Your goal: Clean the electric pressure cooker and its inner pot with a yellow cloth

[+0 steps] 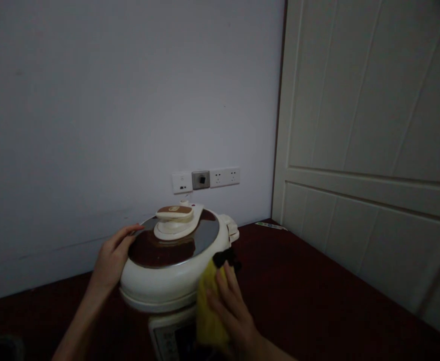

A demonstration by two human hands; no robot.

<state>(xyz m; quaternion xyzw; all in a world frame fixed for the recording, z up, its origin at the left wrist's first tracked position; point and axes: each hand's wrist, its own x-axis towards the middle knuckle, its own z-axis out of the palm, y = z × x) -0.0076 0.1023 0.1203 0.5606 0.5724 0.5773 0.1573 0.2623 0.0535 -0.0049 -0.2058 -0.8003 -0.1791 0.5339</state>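
Note:
A white electric pressure cooker with a glossy dark brown lid top stands in the lower middle. A white and tan handle rises from its lid. My left hand rests against the cooker's left side, its fingers stretched over the lid's edge. With my right hand I hold a yellow cloth against the cooker's front right side. A black piece shows at the cloth's upper end. Below the rim, the control panel is partly covered by the cloth.
The cooker stands on a dark red surface by a pale wall. Behind it are wall sockets and a grey switch plate. A white panelled door borders the right. A thin printed strip lies near the corner.

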